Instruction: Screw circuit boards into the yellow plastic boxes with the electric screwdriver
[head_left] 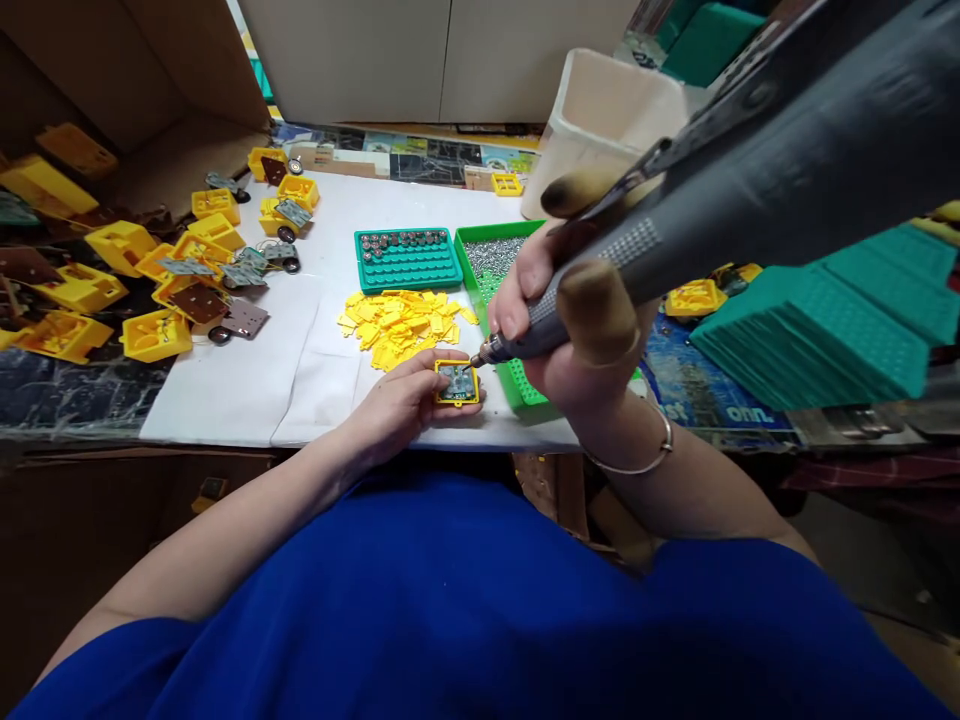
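A small yellow housing (457, 383) with a grey board inside is being pinned flat on the white sheet (247, 380) at lower centre of the frame by the left hand (401, 405), fingers closed around its left edge and thumb along the top. A grey electric driver (675, 240) is being gripped by the right hand (559, 320), fingers fully wrapped round the barrel, tip being set on the board's upper right corner. For a clean drive, the bit is probably best being kept square to the screw, with the housing being pressed so it cannot spin, and left fingertips being kept off the bit. The driver is being held tilted, body running to upper right; right wrist is being bent down, bracelet (637, 462) showing; left forearm is being laid in from lower left. A yellow parts pile (397, 322), teal tray (407, 258) and green screw bin (495, 262) are lying just above the housing
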